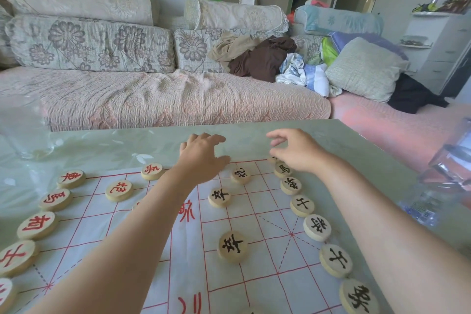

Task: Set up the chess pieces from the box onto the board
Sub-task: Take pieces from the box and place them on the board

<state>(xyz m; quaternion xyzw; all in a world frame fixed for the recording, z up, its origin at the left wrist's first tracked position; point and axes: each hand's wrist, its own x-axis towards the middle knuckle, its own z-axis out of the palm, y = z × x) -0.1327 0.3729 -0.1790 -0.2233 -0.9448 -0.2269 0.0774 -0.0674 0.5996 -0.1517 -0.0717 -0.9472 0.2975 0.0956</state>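
A white paper board [257,257] with red grid lines lies on the table. Round wooden pieces with red characters [37,225] line its left edge, and pieces with black characters [316,227] line its right edge. More black pieces [232,246] stand inside the grid. My left hand [204,155] reaches over the board's far edge, palm down, fingers stretched and relaxed, holding nothing I can see. My right hand [295,150] hovers above the far right corner pieces [282,169], fingers loosely curled, nothing visibly in them. No box is in view.
A pale green glass-topped table [114,145] carries the board. A clear glass container [21,130] stands at the far left. A clear plastic bottle [443,181] lies at the right edge. Beyond the table a pink-covered sofa [165,97] holds cushions and clothes.
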